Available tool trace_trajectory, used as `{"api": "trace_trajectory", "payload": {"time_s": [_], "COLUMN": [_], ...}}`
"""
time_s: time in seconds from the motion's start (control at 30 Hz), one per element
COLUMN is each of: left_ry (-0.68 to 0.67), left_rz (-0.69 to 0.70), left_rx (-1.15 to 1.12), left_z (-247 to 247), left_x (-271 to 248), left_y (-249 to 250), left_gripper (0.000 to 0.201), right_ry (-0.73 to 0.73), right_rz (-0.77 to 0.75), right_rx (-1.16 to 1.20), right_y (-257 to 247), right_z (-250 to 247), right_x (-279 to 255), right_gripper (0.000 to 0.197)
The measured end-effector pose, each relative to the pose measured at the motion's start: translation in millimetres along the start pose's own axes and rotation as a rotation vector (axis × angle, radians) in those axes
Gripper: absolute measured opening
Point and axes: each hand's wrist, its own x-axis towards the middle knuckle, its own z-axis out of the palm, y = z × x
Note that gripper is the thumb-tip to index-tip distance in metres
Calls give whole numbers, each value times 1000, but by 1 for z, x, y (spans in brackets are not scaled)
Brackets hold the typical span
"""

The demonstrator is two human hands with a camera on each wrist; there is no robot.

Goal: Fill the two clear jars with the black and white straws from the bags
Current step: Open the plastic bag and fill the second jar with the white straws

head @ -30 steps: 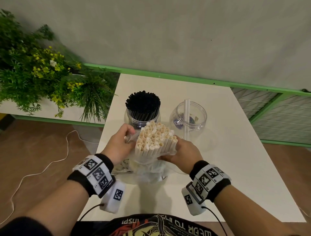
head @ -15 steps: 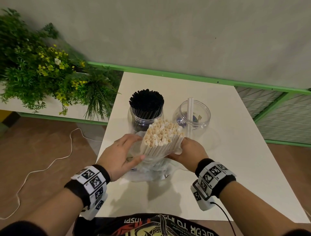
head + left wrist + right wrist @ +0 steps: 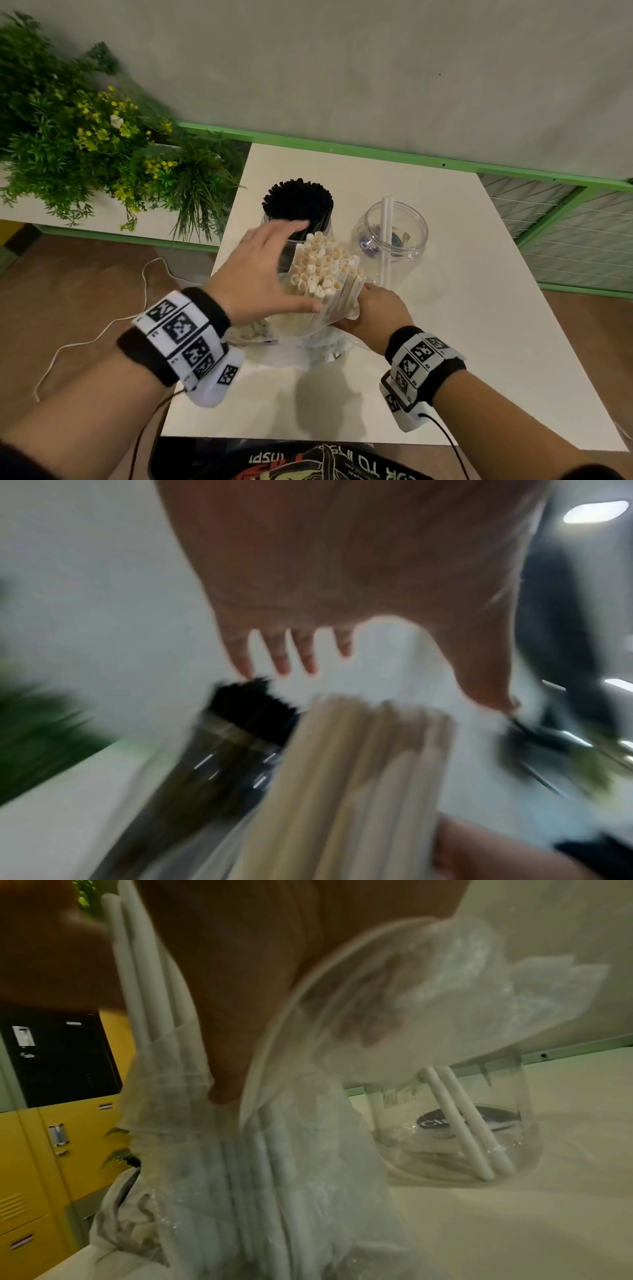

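The right hand (image 3: pixel 371 310) is gripping one clear bag (image 3: pixel 342 1150) holding a bundle of white straws (image 3: pixel 323 270) above the surface (image 3: pixel 479 308), while the left hand (image 3: pixel 260 270) is hovering beside it, fingers spread and grasping nothing. Two jars are standing beyond: the left jar (image 3: pixel 291 246) packed with black straws (image 3: pixel 297 202), the right jar (image 3: pixel 394 240) holding two white straws (image 3: pixel 386 233).

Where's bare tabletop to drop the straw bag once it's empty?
Free: the table right of the right hand and the near-empty jar; also the near edge between both wrists, and the far strip behind the jars. Crowded: centre-left, around the white straw bundle, black-straw jar and left hand.
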Motion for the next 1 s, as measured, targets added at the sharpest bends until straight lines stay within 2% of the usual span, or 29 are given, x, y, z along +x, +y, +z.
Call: {"api": "trace_trajectory", "payload": {"time_s": [0.07, 0.13, 0.17, 0.27, 0.33, 0.43, 0.53, 0.67, 0.73, 0.8, 0.9, 0.97, 1.0], "left_ry": [74, -14, -70, -120, -70, -45, -27, -51, -51, -42, -47, -40, -35], "left_rz": [248, 396, 420, 381, 370, 362, 372, 384, 368, 358, 370, 382, 385], "left_rx": [248, 507, 579, 538, 488, 456, 427, 364, 339, 326, 334, 338, 339], "left_z": [-5, 4, 11, 22, 24, 25, 28, 28, 26, 25, 27, 29, 30], "left_x": [15, 32, 38, 45, 46, 47, 47, 47, 48, 48, 46, 45, 45], "left_y": [27, 40, 39, 27, 20, 16, 16, 22, 18, 14, 16, 19, 20], "left_gripper": [108, 94, 83, 50, 49, 51, 46, 43, 41, 38, 37, 35, 35], "right_ry": [-10, -20, 1, 263, 443, 431, 411, 485, 440, 305, 6, -138, -191], "right_rz": [11, -2, -29, -90, -179, -356, -360, -371, -435, -520, -487, -351, -270], "right_rx": [4, 2, -11, 55, 152, 15, -123, -151, -121, -97, -111, -127, -143], "right_y": [-1, -4, -5, -2, 2, 2, -1, -5, -4, -2, -4, -8, -11], "right_z": [-2, -3, -3, -3, -2, 5, 14, 12, 7, 1, -13, -25, -31], "right_x": [1, 1, 0, -12, -24, -37, -37, -28, -32, -41, -47, -39, -34], "right_gripper": [66, 67, 69, 72, 63, 53, 57, 26, 13, 7, 36, 51, 51]}}
